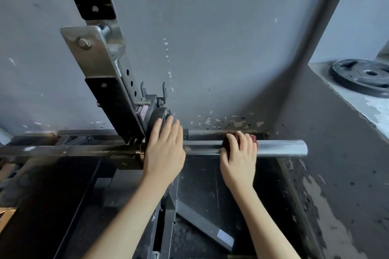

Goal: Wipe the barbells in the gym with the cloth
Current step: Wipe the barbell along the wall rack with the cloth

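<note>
A steel barbell lies level across the rack, and its shiny sleeve (282,147) sticks out to the right. My right hand (239,159) is wrapped over the sleeve with a dark red cloth (254,139) bunched under the fingers, pressed on the metal. My left hand (164,149) rests flat, fingers apart, on a small black weight plate (156,116) at the inner end of the sleeve. The bar's shaft (69,150) runs off to the left, dull and darker. Most of the cloth is hidden by my right hand.
A slanted rack upright (99,54) with a steel bracket rises just left of my left hand. The grey wall (210,38) stands close behind the bar. A black weight plate (362,76) lies on a ledge at the right. Frame beams and a dark floor lie below.
</note>
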Demonstrator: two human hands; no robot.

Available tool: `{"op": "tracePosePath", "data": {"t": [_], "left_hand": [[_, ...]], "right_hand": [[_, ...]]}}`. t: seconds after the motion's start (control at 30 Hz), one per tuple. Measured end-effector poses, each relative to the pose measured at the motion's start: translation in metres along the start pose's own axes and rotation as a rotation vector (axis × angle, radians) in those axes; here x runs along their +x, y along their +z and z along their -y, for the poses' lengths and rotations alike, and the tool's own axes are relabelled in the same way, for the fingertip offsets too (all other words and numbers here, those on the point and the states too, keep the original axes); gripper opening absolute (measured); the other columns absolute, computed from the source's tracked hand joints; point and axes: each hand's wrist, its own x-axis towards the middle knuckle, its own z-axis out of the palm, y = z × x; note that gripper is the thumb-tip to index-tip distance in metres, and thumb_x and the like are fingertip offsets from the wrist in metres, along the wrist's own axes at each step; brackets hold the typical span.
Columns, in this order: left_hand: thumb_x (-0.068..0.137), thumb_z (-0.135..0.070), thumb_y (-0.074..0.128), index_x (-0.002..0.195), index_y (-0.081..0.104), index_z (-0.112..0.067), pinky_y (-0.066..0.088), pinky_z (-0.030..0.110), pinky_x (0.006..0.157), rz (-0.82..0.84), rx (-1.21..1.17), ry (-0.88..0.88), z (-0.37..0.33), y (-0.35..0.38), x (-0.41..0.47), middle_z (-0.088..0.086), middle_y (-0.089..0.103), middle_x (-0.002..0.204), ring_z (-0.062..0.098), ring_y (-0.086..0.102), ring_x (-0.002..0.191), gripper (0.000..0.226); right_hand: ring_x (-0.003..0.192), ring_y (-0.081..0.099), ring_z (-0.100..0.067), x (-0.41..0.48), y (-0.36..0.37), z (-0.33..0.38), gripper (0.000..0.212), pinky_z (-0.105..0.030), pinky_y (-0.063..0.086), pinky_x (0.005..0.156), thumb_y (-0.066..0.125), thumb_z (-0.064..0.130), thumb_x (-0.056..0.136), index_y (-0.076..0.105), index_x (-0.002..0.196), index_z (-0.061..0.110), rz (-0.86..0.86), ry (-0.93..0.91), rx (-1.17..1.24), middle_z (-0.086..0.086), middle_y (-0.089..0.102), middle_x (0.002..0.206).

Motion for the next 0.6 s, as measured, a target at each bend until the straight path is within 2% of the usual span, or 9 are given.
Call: {"op": "tracePosePath", "data": {"t": [0.03, 0.1, 0.17, 0.23, 0.3, 0.37, 0.47, 0.5, 0.6], "left_hand": [[0.086, -0.026, 0.042, 0.125, 0.061, 0.001, 0.02, 0.05, 0.115, 0.015, 0.0, 0.045, -0.005, 0.0, 0.0, 0.016, 0.06, 0.132, 0.032, 0.049, 0.13, 0.052], [0.08, -0.026, 0.064, 0.122, 0.065, -0.001, 0.021, 0.048, 0.114, 0.044, -0.023, 0.114, -0.016, 0.007, 0.002, 0.014, 0.063, 0.128, 0.03, 0.056, 0.124, 0.049], [0.074, -0.026, 0.077, 0.127, 0.062, -0.006, 0.019, 0.046, 0.116, 0.108, -0.133, 0.108, -0.027, 0.011, 0.004, 0.01, 0.06, 0.133, 0.025, 0.056, 0.124, 0.059], [0.093, -0.033, 0.059, 0.147, 0.039, -0.012, 0.007, 0.042, 0.12, 0.188, -0.24, 0.126, -0.037, 0.019, 0.004, 0.004, 0.036, 0.155, 0.019, 0.034, 0.142, 0.062], [0.103, -0.035, 0.037, 0.155, 0.017, -0.016, -0.002, 0.038, 0.121, 0.231, -0.322, 0.094, -0.044, 0.026, 0.005, -0.001, 0.013, 0.163, 0.016, 0.012, 0.149, 0.059], [0.104, -0.036, 0.031, 0.156, 0.012, -0.017, -0.003, 0.036, 0.12, 0.21, -0.312, 0.057, -0.05, 0.029, 0.004, -0.001, 0.009, 0.163, 0.016, 0.008, 0.15, 0.058], [0.104, -0.034, 0.031, 0.156, 0.009, -0.017, -0.008, 0.033, 0.119, 0.192, -0.31, 0.031, -0.054, 0.031, 0.002, 0.0, 0.006, 0.164, 0.016, 0.005, 0.15, 0.059], [0.104, -0.033, 0.031, 0.156, 0.009, -0.017, -0.01, 0.032, 0.117, 0.174, -0.309, 0.029, -0.054, 0.032, 0.001, -0.001, 0.006, 0.164, 0.016, 0.005, 0.15, 0.059], [0.104, -0.03, 0.033, 0.156, 0.01, -0.017, -0.014, 0.031, 0.113, 0.154, -0.342, 0.017, -0.056, 0.035, 0.001, -0.001, 0.007, 0.164, 0.016, 0.005, 0.15, 0.058]], "right_hand": [[0.127, 0.044, -0.035, -0.003, 0.0, 0.0, 0.039, -0.052, 0.027, 0.115, 0.048, 0.03, 0.088, 0.059, 0.121, 0.013, 0.021, -0.074, 0.008, -0.011, 0.053, 0.131], [0.13, 0.044, -0.033, -0.001, -0.007, -0.02, 0.043, -0.051, 0.033, 0.113, 0.047, 0.033, 0.09, 0.057, 0.128, 0.014, 0.097, -0.252, -0.027, -0.01, 0.053, 0.136], [0.131, 0.045, -0.031, 0.008, -0.018, -0.047, 0.046, -0.047, 0.034, 0.112, 0.043, 0.038, 0.092, 0.056, 0.13, 0.016, 0.133, -0.291, -0.089, -0.009, 0.053, 0.137], [0.13, 0.045, -0.032, 0.014, -0.021, -0.055, 0.048, -0.045, 0.031, 0.113, 0.04, 0.041, 0.091, 0.058, 0.128, 0.015, 0.107, -0.139, -0.084, -0.009, 0.054, 0.135], [0.13, 0.043, -0.034, 0.014, -0.015, -0.035, 0.047, -0.046, 0.026, 0.115, 0.039, 0.039, 0.089, 0.06, 0.122, 0.014, 0.051, 0.031, -0.043, -0.011, 0.055, 0.133], [0.131, 0.041, -0.034, 0.008, -0.01, -0.018, 0.045, -0.048, 0.025, 0.116, 0.04, 0.038, 0.09, 0.061, 0.122, 0.014, 0.028, 0.053, -0.016, -0.012, 0.054, 0.133], [0.13, 0.044, -0.031, 0.008, -0.025, -0.052, 0.047, -0.048, 0.034, 0.112, 0.043, 0.04, 0.092, 0.058, 0.13, 0.015, 0.128, -0.213, -0.064, -0.009, 0.054, 0.136], [0.129, 0.046, -0.03, 0.012, -0.033, -0.069, 0.048, -0.047, 0.037, 0.11, 0.043, 0.042, 0.092, 0.057, 0.13, 0.015, 0.142, -0.244, -0.079, -0.009, 0.055, 0.135], [0.117, 0.051, -0.031, 0.029, -0.047, -0.103, 0.047, -0.043, 0.038, 0.103, 0.041, 0.042, 0.09, 0.061, 0.119, 0.011, 0.066, -0.089, -0.082, -0.008, 0.06, 0.123]]}}
